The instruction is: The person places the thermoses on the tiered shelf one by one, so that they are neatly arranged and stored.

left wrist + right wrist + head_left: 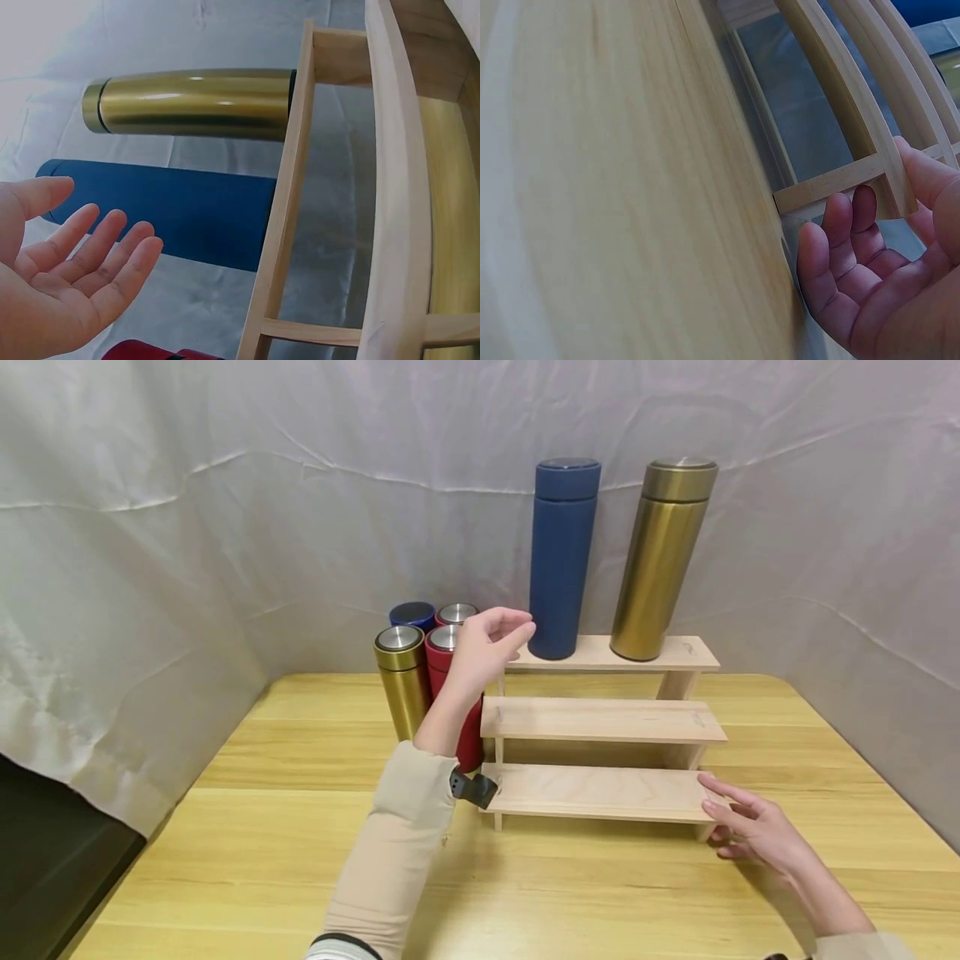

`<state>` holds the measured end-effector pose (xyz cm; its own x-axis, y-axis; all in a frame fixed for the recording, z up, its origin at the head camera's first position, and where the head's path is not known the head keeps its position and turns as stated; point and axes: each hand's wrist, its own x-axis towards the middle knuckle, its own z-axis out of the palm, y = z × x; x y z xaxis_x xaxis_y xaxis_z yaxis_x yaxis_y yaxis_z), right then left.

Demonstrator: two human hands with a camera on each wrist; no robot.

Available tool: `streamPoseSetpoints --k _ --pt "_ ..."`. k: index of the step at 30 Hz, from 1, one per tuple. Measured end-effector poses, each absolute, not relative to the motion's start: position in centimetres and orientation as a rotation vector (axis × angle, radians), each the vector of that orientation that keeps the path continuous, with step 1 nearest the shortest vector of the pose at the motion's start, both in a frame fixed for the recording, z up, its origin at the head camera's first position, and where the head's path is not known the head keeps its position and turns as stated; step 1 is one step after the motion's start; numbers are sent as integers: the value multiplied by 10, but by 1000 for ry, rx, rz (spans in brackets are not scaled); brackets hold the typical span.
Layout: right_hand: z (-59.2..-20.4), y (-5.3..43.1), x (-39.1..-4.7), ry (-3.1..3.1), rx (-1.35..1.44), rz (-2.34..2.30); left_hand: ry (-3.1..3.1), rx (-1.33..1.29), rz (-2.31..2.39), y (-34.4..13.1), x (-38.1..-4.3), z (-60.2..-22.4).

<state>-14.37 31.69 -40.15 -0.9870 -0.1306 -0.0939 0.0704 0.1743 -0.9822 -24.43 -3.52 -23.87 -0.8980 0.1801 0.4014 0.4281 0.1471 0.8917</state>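
My left hand point(491, 647) is raised just left of the blue thermos flask point(564, 560), which stands upright on the top step of the wooden three-step rack point(600, 720). In the left wrist view its fingers are loosely bent and hold nothing, with the blue flask point(187, 210) beyond them. A gold flask point(663, 560) stands to the right on the same step. At the lower right, my right hand point(757, 835) grips the end of the bottom step. The right wrist view has the thumb above the board point(892, 172) and the fingers curled below it.
Left of the rack, several flasks stand close together on the wooden table point(247, 852): a gold one point(405, 689), red ones point(471, 735) and a dark blue-topped one point(412, 613). The left forearm partly covers them. A grey cloth point(337, 510) hangs behind.
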Motion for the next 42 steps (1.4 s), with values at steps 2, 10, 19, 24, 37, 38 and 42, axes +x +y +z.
streamPoseSetpoints --k 2,10,19,24,37,38,42 --pt "-402 316 -144 2293 -50 -1916 -2205 -620 -1847 -36 -242 -243" --pt "-402 315 -144 2295 -31 -1912 -2135 -628 -1883 -38 -233 -260" --pt "-400 313 -145 2282 -17 -1924 -2033 -562 -1952 -45 -220 -273" --pt "-399 313 -144 2292 -9 -1920 -2063 -568 -1927 -54 -212 -274" --pt "-402 316 -143 2275 5 -1934 -2314 -688 -1779 -95 -204 -271" --pt "-402 316 -143 2272 3 -1938 -2325 -703 -1783 -99 -203 -270" --pt "-402 316 -144 2276 -5 -1942 -2350 -743 -1811 -115 -202 -267"
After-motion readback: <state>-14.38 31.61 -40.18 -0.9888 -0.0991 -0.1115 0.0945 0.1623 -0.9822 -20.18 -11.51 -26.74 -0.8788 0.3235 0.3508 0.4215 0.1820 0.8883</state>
